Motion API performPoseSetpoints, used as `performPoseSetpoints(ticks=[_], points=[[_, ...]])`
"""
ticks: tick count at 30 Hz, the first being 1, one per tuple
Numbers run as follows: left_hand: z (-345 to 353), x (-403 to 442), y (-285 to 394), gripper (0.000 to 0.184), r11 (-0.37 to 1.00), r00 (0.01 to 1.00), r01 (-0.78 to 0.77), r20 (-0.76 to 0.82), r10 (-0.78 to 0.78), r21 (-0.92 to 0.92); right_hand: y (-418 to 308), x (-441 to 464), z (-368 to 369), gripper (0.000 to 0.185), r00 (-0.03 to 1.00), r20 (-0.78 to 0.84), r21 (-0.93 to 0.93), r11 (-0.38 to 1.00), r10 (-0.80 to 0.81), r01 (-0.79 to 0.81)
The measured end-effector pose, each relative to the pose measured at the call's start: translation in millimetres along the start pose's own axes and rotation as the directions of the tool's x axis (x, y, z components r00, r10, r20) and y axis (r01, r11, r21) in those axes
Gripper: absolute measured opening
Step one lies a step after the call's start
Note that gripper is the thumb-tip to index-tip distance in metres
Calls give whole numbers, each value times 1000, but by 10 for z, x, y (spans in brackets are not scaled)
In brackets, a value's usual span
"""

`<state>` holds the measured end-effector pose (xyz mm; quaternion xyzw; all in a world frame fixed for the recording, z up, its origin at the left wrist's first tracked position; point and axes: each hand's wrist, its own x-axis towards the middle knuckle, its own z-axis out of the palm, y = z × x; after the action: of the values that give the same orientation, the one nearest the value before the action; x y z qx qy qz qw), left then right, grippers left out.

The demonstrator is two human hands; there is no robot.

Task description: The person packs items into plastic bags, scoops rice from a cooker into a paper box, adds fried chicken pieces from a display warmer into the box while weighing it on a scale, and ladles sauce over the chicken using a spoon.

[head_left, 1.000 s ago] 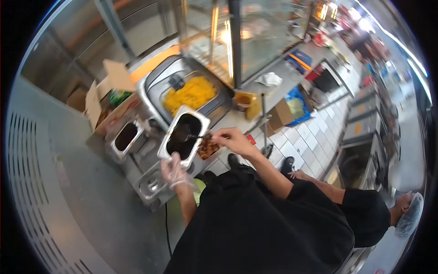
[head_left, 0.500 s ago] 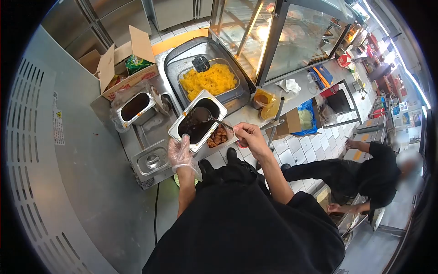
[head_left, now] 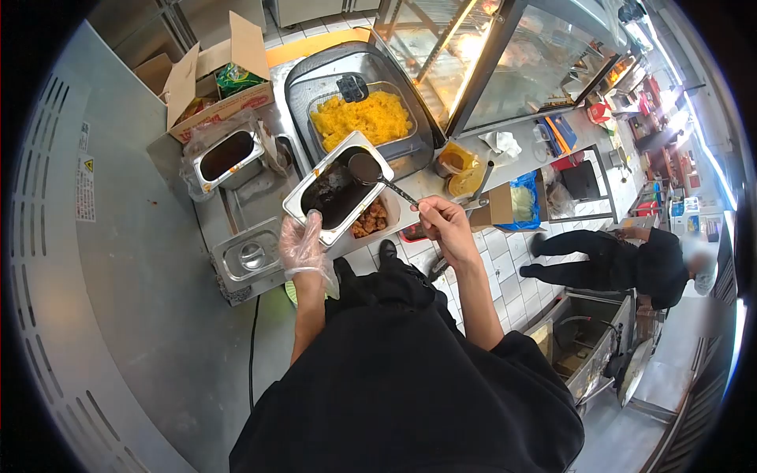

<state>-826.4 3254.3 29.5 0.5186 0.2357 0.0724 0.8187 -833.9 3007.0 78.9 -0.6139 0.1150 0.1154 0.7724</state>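
Note:
My left hand point(head_left: 303, 246), in a clear plastic glove, is closed on the near end of a steel food pan point(head_left: 384, 156) of dark brown sauce point(head_left: 330, 203). The pan is tilted. A ladle point(head_left: 400, 191) with a black handle is pinched in my bare right hand point(head_left: 448, 229). Its bowl is over the pan's far right end and looks full of sauce. Partly hidden beneath the pan, a pale container holds browned, bite-size food pieces point(head_left: 369, 222).
A wire-mesh basket point(head_left: 303, 75) with a tub of yellow food point(head_left: 359, 118) sits behind the pan. Left are another sauce pan point(head_left: 229, 158), a steel lid point(head_left: 252, 254) and a cardboard box point(head_left: 256, 94). A glass display case point(head_left: 528, 79) stands beyond; a co-worker point(head_left: 615, 264) is at right.
The ladle's bowl has moved right and up from the sauce to the pan's far end. My right hand has shifted right. The co-worker has turned and stands farther off.

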Motion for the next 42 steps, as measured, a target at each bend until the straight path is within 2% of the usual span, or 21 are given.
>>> performPoseSetpoints(ticks=[4,7,16,20,22,26,30,33,35,38,42], points=[[-38,-3,30,11,997,1000,16,-17,-15,76,7,6,17,19,1000,22,21,1000,0,0],[-47,3,13,11,997,1000,-11,21,13,-82,13,-9,22,19,1000,6,0,1000,5,-5],[-36,-32,85,16,998,1000,-7,6,7,-68,-1,-20,35,20,1000,20,-2,1000,1,-1],[-15,-46,148,9,999,999,-23,-39,22,-30,-16,-44,10,20,1000,18,18,1000,9,-9],[-101,9,124,12,999,998,-45,-46,46,22,-13,-76,-76,20,999,26,34,999,20,-20],[-130,88,198,23,992,986,-123,-107,124,15,23,-135,-251,17,998,-14,-7,998,56,-56],[-188,166,278,21,975,974,-205,-114,194,-91,211,-75,-392,17,997,-47,-243,967,67,-77],[-146,138,406,18,984,971,-172,-177,161,-53,383,49,-465,20,999,-21,-440,897,48,-53],[-210,160,351,24,984,968,-179,-177,180,23,521,153,-558,22,998,29,-614,789,56,-26],[-265,178,254,34,977,966,-211,-148,210,11,603,240,-476,22,997,71,-750,657,-32,74],[-264,155,215,37,984,977,-173,-132,168,-28,392,256,-280,23,992,122,-877,465,-17,116]])
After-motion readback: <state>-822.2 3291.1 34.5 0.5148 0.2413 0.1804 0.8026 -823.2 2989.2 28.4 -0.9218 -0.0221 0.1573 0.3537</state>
